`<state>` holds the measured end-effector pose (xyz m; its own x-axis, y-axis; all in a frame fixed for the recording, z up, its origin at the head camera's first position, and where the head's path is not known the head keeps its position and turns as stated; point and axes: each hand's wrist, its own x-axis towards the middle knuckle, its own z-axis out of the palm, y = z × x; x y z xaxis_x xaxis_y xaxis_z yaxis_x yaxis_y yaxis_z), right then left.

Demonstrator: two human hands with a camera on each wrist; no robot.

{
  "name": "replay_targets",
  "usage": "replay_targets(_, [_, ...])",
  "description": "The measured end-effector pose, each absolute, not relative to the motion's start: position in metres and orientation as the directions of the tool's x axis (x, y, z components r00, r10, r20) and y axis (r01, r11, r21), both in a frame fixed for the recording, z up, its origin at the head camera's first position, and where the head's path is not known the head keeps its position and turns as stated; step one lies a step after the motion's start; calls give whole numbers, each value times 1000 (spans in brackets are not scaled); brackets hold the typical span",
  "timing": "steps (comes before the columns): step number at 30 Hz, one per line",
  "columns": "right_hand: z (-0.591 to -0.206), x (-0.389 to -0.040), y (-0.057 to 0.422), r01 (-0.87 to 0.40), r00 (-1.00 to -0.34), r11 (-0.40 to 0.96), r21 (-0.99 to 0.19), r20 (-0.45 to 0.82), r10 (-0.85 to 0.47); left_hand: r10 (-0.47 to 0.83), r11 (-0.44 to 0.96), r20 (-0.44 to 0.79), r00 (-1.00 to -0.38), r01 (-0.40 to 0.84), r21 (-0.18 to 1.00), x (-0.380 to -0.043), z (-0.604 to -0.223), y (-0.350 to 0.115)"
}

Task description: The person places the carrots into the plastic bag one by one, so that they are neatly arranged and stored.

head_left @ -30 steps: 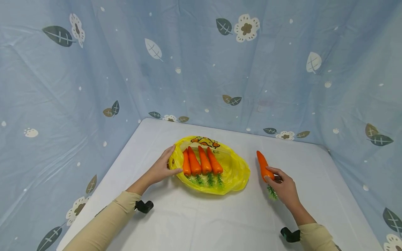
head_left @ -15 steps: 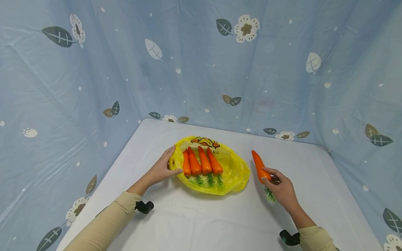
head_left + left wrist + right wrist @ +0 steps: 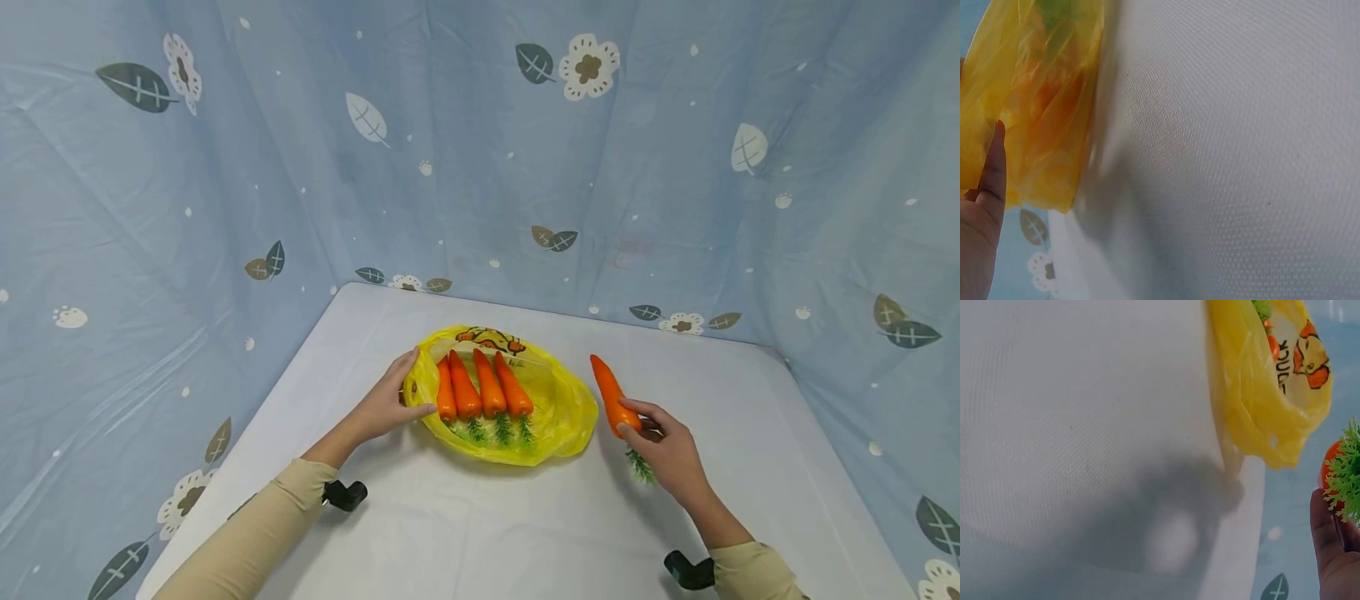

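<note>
A yellow plastic bag [image 3: 567, 408] with a printed cartoon lies on the table, its mouth spread wide. Inside it several orange carrots [image 3: 488, 387] lie side by side, green tops toward the near rim. My left hand [image 3: 385, 405] grips the bag's left edge, thumb over the near side and fingers behind. The left wrist view shows that thumb [image 3: 994, 172] against the bag's thin film. To the right of the bag, my right hand [image 3: 670, 450] holds another carrot [image 3: 611, 396] by its thick end, tip pointing away and leaning left. Its leafy green top [image 3: 1347, 478] shows in the right wrist view.
The table [image 3: 480, 533] has a white cover. Blue curtains [image 3: 480, 167] printed with leaves and flowers stand close behind it and at both sides. Black wrist mounts [image 3: 345, 495] stick out at both sleeves.
My right hand has carried its carrot a short way left, toward the bag, and the tip leans further left. The left hand, the bag and the carrots in it have stayed in place.
</note>
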<state>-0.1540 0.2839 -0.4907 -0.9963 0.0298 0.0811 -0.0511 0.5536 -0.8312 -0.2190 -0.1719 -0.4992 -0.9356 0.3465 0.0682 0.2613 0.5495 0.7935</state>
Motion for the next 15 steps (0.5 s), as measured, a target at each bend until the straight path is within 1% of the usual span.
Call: replay_targets(15, [-492,-155,279,-173,-985,470,-866,148,-89,344,553,67,-937,259,792,-218,-499,-172])
